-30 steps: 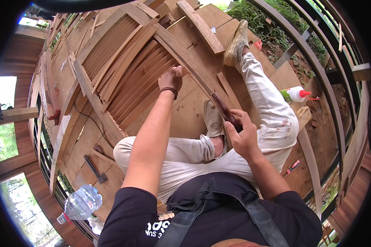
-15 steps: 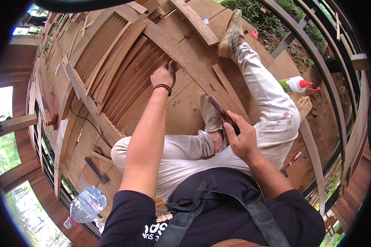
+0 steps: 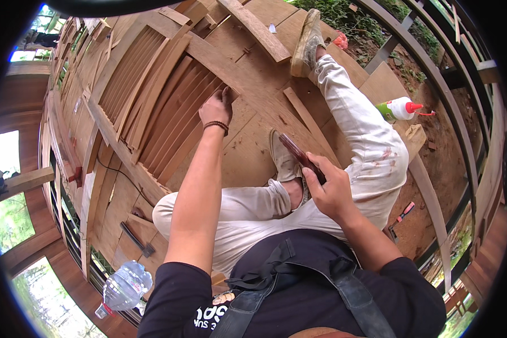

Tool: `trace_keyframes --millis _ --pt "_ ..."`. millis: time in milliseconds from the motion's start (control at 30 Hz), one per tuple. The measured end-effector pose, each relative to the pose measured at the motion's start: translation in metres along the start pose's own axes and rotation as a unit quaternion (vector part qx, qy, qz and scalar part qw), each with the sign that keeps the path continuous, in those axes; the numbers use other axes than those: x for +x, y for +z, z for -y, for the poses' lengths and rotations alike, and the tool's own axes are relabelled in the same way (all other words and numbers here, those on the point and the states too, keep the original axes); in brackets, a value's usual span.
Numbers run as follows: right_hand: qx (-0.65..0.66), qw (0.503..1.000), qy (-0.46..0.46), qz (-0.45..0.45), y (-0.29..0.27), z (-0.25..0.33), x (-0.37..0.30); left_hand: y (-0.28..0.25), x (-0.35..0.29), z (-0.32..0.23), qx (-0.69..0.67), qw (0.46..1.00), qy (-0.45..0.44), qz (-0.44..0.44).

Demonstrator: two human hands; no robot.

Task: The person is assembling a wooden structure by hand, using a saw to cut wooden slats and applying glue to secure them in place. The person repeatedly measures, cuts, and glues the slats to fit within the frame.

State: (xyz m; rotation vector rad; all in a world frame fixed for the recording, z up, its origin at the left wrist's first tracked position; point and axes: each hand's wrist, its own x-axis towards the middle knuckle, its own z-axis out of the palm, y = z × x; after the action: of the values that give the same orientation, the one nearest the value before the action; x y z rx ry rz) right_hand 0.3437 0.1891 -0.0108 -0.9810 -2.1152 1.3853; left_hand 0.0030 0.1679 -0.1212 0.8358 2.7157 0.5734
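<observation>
My left hand [image 3: 215, 108] is closed, its fingers curled at the near right corner of a slatted wooden panel [image 3: 177, 112]. Its palm side is hidden, so whatever it grips does not show. A beaded bracelet circles that wrist. My right hand [image 3: 329, 187] rests by my right thigh, wrapped around a dark reddish-brown wooden handle [image 3: 298, 151]. The handle slants up and leftward out of the fist, above my tucked foot. Long loose strips of wood [image 3: 152, 96] lie across the panel beside the left hand.
At the right lies a white glue bottle [image 3: 399, 108] with a red cap. Below it is a small hand tool [image 3: 405, 212] with a red and black handle. On the left are a hammer [image 3: 136, 239], a black cable [image 3: 121, 176] and a clear plastic bottle [image 3: 127, 286]. Planks [image 3: 256, 29] lie ahead.
The whole view has shifted slightly. Both hands keep nearly the same pose, and the right hand still holds the dark handle.
</observation>
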Motion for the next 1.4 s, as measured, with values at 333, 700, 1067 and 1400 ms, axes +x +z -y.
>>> trace_keyframes --millis 333,700,1067,1400 --pt "-0.007 0.999 0.046 0.015 -0.007 0.008 -0.007 0.003 -0.001 0.002 0.002 1.0 0.006 -0.019" --pt "-0.049 0.998 0.037 0.007 0.028 0.02 0.035 0.005 0.0 -0.003 -0.002 1.0 0.013 -0.007" --pt "-0.061 0.998 -0.014 -0.005 0.031 0.003 0.032 -0.007 -0.012 -0.008 -0.035 0.999 0.02 -0.009" --pt "-0.036 0.997 0.063 0.006 -0.009 -0.019 -0.036 0.002 -0.011 -0.005 -0.029 0.999 0.018 -0.022"
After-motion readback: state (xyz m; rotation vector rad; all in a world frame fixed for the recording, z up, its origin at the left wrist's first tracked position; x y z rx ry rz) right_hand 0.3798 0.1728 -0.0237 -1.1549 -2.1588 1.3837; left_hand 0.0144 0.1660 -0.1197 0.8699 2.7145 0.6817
